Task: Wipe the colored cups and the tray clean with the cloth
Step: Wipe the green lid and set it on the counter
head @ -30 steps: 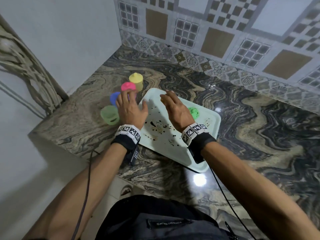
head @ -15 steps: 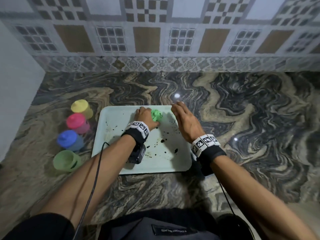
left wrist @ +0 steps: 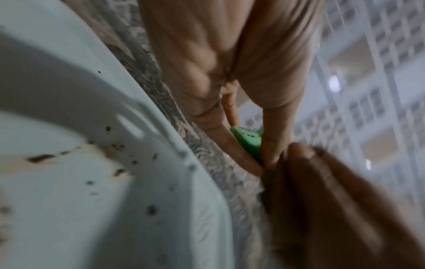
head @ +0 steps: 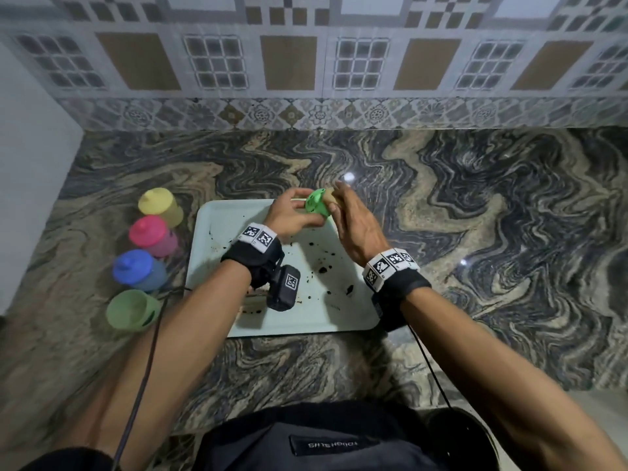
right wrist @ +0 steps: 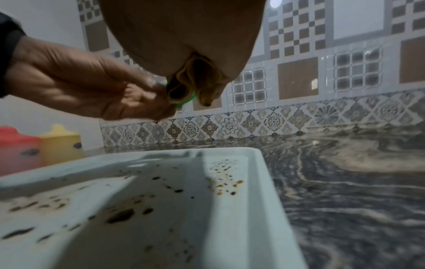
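A small green lid [head: 316, 205] speckled with dark spots is pinched in my left hand [head: 300, 210] above the far edge of the pale tray [head: 217, 232]. My right hand [head: 339, 205] grips a bunched yellowish cloth [head: 330, 198] and presses it against the lid. The right wrist view shows the cloth [right wrist: 193, 80] tucked in the palm with the lid's green rim [right wrist: 184, 102] below it. The left wrist view shows the lid [left wrist: 248, 142] between finger and thumb. The tray floor carries dark and brown stains [head: 323, 268]. Left of the tray stand a yellow cup [head: 158, 203], a pink cup [head: 151, 234], a blue cup [head: 137, 270] and a lidless green cup [head: 132, 311].
The tray lies on a dark marbled counter [head: 492, 249] that runs wide to the right. A patterned tiled wall [head: 306, 62] stands behind, and a plain white wall [head: 27, 164] closes the left side. The counter's front edge is near my body.
My left hand took the green lid off the tray and lifted it. My right hand came over and brought the cloth against the lid.
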